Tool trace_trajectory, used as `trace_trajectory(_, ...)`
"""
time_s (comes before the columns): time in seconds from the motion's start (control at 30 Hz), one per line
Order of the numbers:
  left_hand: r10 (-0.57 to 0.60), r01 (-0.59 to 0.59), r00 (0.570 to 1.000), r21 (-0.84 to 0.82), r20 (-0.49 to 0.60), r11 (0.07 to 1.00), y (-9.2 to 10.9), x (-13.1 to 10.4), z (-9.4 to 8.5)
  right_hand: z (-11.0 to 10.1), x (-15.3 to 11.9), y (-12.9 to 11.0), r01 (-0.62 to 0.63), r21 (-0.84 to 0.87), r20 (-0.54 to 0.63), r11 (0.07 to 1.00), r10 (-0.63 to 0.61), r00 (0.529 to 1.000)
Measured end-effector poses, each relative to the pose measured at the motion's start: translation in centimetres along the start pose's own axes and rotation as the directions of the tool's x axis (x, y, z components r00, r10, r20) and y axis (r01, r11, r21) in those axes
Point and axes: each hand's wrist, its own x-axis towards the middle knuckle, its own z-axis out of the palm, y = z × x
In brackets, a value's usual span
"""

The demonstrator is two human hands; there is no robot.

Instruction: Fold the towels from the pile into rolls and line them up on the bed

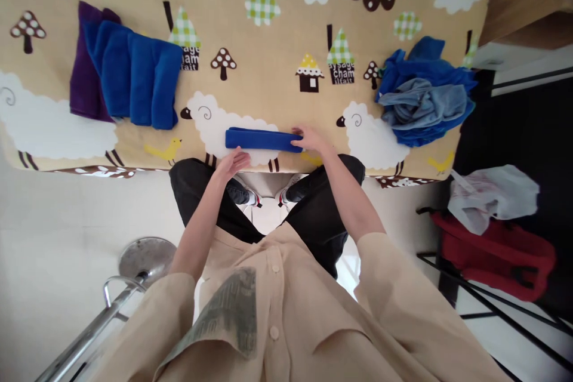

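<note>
A blue cloth (pixel 264 139), folded into a long narrow strip, lies flat near the front edge of the table. My right hand (pixel 308 139) is at the strip's right end, thumb and fingers around that end. Just below the strip's left part is my left hand (pixel 234 162), its fingers extended and nothing held in it. To the left sit several folded blue cloths (pixel 141 77) in an overlapping row, partly over a purple cloth (pixel 87 86). On the right is a crumpled pile of blue cloths (pixel 423 98), a lighter blue one on top.
A patterned beige tablecloth (pixel 268 83) covers the table. At the right are a wooden box-like piece (pixel 528 0), a white plastic bag (pixel 496 194) and a red bag (pixel 496 256). A metal stool base (pixel 145 255) stands on the floor at lower left.
</note>
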Motion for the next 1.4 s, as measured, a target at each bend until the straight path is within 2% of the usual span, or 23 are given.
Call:
trace_trajectory(0.07,0.061,-0.067,0.996,-0.115,-0.06,0.991,0.4,0.6,0.7,0.0,0.8,-0.5,0.005,-0.055,0.07,0.998,-0.001,0.998)
trace_trajectory(0.17,0.055,-0.078,0.99,-0.178,-0.133,0.981,1.5,1.5,1.6,0.1,1.2,-0.9,-0.003,-0.098,0.117,0.995,0.014,0.993)
trace_trajectory(0.27,0.082,-0.122,0.978,-0.205,-0.194,0.971,2.3,2.2,2.4,0.2,1.1,-1.0,-0.035,-0.107,0.126,0.994,0.049,0.991)
trace_trajectory(0.37,0.202,-0.252,0.95,-0.204,-0.237,0.946,2.9,2.5,3.0,0.5,0.4,-1.2,-0.035,-0.124,0.106,0.992,0.048,0.993)
trace_trajectory(0.47,0.348,-0.381,0.919,-0.198,-0.183,0.903,4.1,2.3,3.0,1.1,-0.1,-2.5,0.0,-0.139,0.126,0.99,0.017,0.992)
trace_trajectory(0.57,0.517,-0.515,0.854,-0.221,-0.055,0.828,7.0,1.3,2.2,2.9,0.3,-5.1,0.051,-0.209,0.161,0.977,-0.017,0.987)
trace_trajectory(0.7,0.708,-0.694,0.697,-0.142,0.112,0.706,13.2,-1.7,-0.3,7.9,2.1,-10.1,0.11,-0.237,0.046,0.965,-0.102,0.994)
trace_trajectory(0.8,0.786,-0.804,0.585,0.018,0.198,0.594,17.9,-5.4,-3.1,12.9,3.5,-14.6,0.186,-0.092,-0.015,0.978,-0.188,0.982)
trace_trajectory(0.87,0.81,-0.849,0.527,0.127,0.258,0.512,20.3,-7.9,-5.2,16.2,4.5,-17.7,0.241,0.013,-0.038,0.97,-0.241,0.97)
trace_trajectory(0.97,0.816,-0.883,0.465,0.246,0.342,0.4,22.6,-11.1,-8.5,20.7,5.9,-22.5,0.295,0.085,-0.065,0.952,-0.29,0.955)
trace_trajectory(1.07,0.823,-0.889,0.44,0.304,0.36,0.342,23.7,-12.9,-11.5,24.1,7.6,-26.7,0.33,0.08,-0.053,0.941,-0.327,0.944)
trace_trajectory(1.17,0.832,-0.886,0.441,0.313,0.337,0.343,24.1,-13.6,-14.0,26.6,9.2,-29.5,0.356,0.03,0.023,0.934,-0.357,0.934)
trace_trajectory(1.27,0.822,-0.877,0.46,0.312,0.335,0.364,24.2,-13.4,-15.6,28.4,10.5,-30.5,0.379,-0.001,0.08,0.926,-0.377,0.923)
trace_trajectory(1.4,0.811,-0.866,0.48,0.332,0.335,0.375,24.1,-12.3,-16.6,30.2,11.5,-30.3,0.36,-0.004,0.1,0.933,-0.358,0.928)
